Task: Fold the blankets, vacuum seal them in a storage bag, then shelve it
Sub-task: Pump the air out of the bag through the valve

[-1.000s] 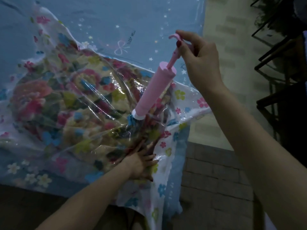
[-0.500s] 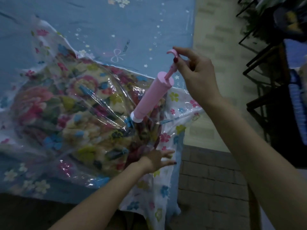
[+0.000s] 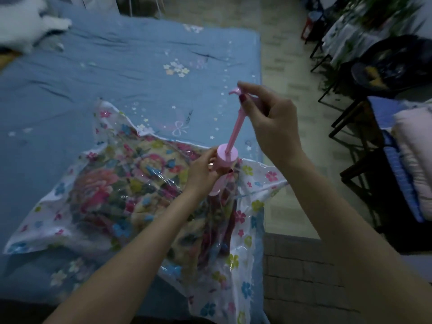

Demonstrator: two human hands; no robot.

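My left hand point(image 3: 203, 170) grips the pink plastic hand pump's barrel point(image 3: 223, 164), my right hand point(image 3: 268, 120) pinches its raised plunger handle; the clear flower-printed storage bag point(image 3: 254, 206) of soft floral blankets point(image 3: 121, 190) overhangs the blue bed point(image 3: 117, 73) (slippery film, so hold the rigid barrel).

no readable text, label or number shows; the small print on the blue bedsheet point(image 3: 140, 73) is blurred.

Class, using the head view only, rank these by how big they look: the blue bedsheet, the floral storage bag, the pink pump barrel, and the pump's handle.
1. Blue bedsheet
2. Floral storage bag
3. Pink pump barrel, partly hidden by the left hand
4. Pump's handle, pinched by the right hand
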